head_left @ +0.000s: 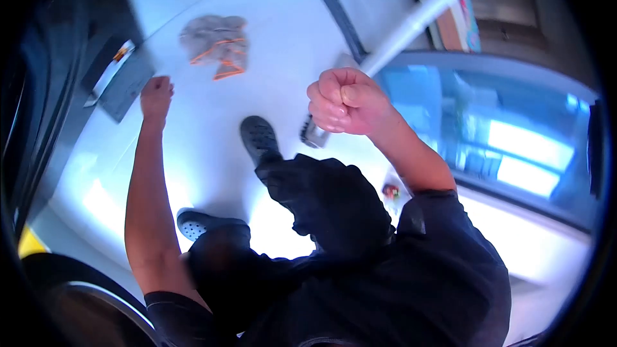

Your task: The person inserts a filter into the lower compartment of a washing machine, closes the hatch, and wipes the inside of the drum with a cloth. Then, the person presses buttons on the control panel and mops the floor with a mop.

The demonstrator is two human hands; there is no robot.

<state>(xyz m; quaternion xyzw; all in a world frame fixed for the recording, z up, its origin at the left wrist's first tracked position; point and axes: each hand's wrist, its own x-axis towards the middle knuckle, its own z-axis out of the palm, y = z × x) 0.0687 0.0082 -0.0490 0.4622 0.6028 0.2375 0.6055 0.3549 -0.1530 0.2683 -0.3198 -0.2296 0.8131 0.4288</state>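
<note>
Before the person's body, on the pale floor [212, 115], the two bare hands are stretched out and well apart. The right hand [347, 101] is closed in a tight fist, with the thumb folded against the fingers. It is in front of the lower end of a long white pole [414, 22], and this pole comes slantwise from the upper right. Past the fist, on both sides of it, a grey head with dark bristles [313, 133] shows partly. The fist hides the middle, and I cannot tell if it touches the pole.

The left hand [157, 97] is just beside a flat grey panel [128, 85] at the upper left. Its fingers are curled partly, but they are small and blurred, so I cannot tell if they have hold of something.

Between the hands, and farther from the body, a crumpled grey cloth [215, 42] with orange lines lies on the floor. Nearer are two dark clogs [258, 136] with holes, worn on the feet. To the right side is a large glass surface [488, 135] with bright reflections.
</note>
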